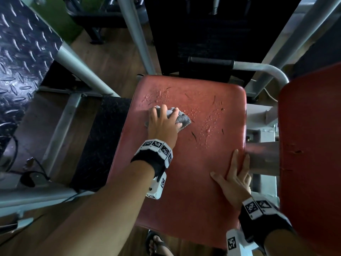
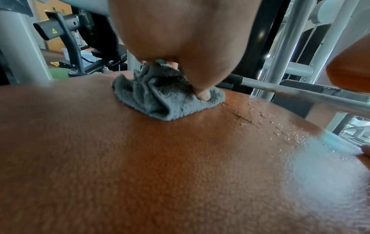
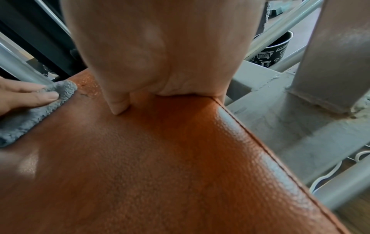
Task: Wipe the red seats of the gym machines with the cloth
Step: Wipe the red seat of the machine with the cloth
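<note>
The red seat [image 1: 184,163] fills the middle of the head view, its far half beaded with water droplets [image 1: 208,115] and marked by a few dark scratches; grey frame tubes [image 1: 136,34] of the machine rise behind it, and a second red pad [image 1: 310,145] stands just to its right; a black checker-plate footplate [image 1: 20,52] lies to the left. The left hand [image 1: 161,126] rests on the seat's left part with the grey cloth [image 1: 181,119] bunched beneath it; its fingers [image 2: 202,93] are spread and bent down over the cloth, pressing it to the seat, with folds of cloth showing past the fingertips toward the droplets. The right hand [image 1: 235,179] lies flat on the seat's near right edge, well apart from the cloth; its fingers [image 1: 234,163] are straight and close together, holding nothing, thumb splayed left.
</note>
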Demonstrator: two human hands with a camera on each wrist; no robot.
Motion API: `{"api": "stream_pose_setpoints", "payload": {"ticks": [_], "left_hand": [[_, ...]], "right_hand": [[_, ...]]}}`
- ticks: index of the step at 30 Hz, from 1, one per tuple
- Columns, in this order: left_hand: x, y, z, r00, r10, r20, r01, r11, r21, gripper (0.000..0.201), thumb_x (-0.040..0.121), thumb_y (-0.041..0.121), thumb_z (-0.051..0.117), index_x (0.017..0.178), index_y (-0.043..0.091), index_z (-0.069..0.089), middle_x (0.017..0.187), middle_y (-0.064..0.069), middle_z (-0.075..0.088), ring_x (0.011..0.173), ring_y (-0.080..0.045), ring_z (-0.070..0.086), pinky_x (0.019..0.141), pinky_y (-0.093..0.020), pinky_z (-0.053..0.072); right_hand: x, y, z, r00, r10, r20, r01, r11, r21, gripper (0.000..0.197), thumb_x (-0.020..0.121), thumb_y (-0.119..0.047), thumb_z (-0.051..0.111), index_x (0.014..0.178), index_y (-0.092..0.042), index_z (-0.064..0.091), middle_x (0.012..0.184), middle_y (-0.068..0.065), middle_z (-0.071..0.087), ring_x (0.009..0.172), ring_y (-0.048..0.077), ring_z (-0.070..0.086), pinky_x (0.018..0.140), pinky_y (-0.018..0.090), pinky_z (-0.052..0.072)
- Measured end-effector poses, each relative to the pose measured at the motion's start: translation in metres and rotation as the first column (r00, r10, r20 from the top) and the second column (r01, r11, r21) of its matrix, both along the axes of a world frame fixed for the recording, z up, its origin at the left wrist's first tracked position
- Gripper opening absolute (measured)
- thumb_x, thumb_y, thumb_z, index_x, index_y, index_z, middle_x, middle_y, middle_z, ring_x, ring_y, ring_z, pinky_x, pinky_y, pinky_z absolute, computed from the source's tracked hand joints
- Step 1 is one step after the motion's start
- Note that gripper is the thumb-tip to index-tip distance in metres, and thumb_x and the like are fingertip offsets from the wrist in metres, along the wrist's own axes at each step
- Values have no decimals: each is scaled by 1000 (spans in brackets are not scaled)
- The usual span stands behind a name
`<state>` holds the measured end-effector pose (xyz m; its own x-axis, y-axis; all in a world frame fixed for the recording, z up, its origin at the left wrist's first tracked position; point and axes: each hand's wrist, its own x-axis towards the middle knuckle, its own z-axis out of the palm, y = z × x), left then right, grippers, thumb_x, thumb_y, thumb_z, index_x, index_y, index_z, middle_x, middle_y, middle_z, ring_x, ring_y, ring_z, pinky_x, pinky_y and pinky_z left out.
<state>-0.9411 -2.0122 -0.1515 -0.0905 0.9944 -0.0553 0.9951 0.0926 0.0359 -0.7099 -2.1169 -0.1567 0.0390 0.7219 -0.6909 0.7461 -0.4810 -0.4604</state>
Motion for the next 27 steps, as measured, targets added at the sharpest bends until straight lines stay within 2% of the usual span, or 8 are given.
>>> {"api": "stream_pose_setpoints", "payload": {"ticks": [4, 9, 11, 13, 16, 18, 23, 27], "left_hand": [[-2, -6, 2, 992, -47, -114, 46, 999, -3, 49, 96, 53, 45, 139, 30, 48, 128, -9, 43, 112, -32, 37, 106, -47, 33], [-3, 10, 3, 993, -54, -103, 48, 997, -53, 51, 96, 51, 45, 140, 26, 47, 131, -11, 43, 117, -34, 39, 105, -48, 34], [0, 20, 8, 996, -51, -69, 47, 997, -58, 51, 96, 49, 48, 138, 21, 50, 130, -10, 44, 120, -33, 39, 108, -48, 33], [2, 22, 10, 999, -39, 12, 40, 998, -57, 49, 96, 45, 50, 138, 18, 50, 129, -7, 43, 120, -29, 39, 107, -43, 33], [0, 3, 11, 990, -38, 136, 43, 999, -33, 43, 94, 40, 55, 133, 20, 53, 122, 0, 44, 113, -21, 44, 95, -32, 41], [-1, -20, 10, 982, -59, 177, 61, 998, -8, 38, 91, 39, 61, 126, 24, 56, 121, 4, 48, 111, -18, 47, 90, -29, 43], [10, -77, -1, 976, -144, 164, 138, 989, 48, 43, 85, 39, 68, 125, 24, 62, 120, 5, 54, 115, -21, 48, 102, -38, 41], [17, -83, -2, 953, -252, 167, 251, 968, 27, 46, 86, 37, 66, 128, 19, 62, 123, 4, 54, 118, -26, 49, 109, -43, 37]], "right_hand": [[0, 0, 1, 1000, 8, 7, -8, 1000, -6, 102, 85, -58, 57, 132, -55, -34, 148, -13, -42, 142, 38, 6, 111, 55, 22], [-1, 0, 1, 1000, -1, 7, 1, 1000, -15, 103, 84, -58, 58, 135, -55, -32, 148, -13, -41, 141, 38, 7, 112, 55, 22], [-1, 1, 2, 1000, -3, 7, 3, 1000, -18, 103, 84, -57, 58, 135, -55, -32, 148, -13, -41, 141, 38, 7, 112, 56, 22], [-1, 1, 2, 1000, 3, 10, -3, 1000, -19, 103, 85, -57, 58, 133, -55, -33, 148, -13, -41, 141, 39, 7, 111, 55, 23], [0, 2, 2, 1000, 2, 14, -2, 1000, -19, 104, 84, -58, 58, 131, -57, -34, 149, -12, -41, 142, 39, 7, 112, 56, 21], [0, 2, 1, 1000, 0, 13, 0, 1000, -21, 104, 84, -58, 58, 132, -56, -34, 149, -12, -41, 142, 39, 6, 112, 56, 20], [-1, 1, 0, 1000, -6, 20, 6, 1000, -3, 104, 83, -58, 58, 136, -54, -31, 150, -10, -39, 142, 39, 7, 112, 54, 19], [-1, 2, -1, 1000, 3, 26, -3, 1000, -2, 104, 84, -59, 58, 137, -51, -31, 149, -10, -40, 141, 38, 9, 111, 54, 22]]}}
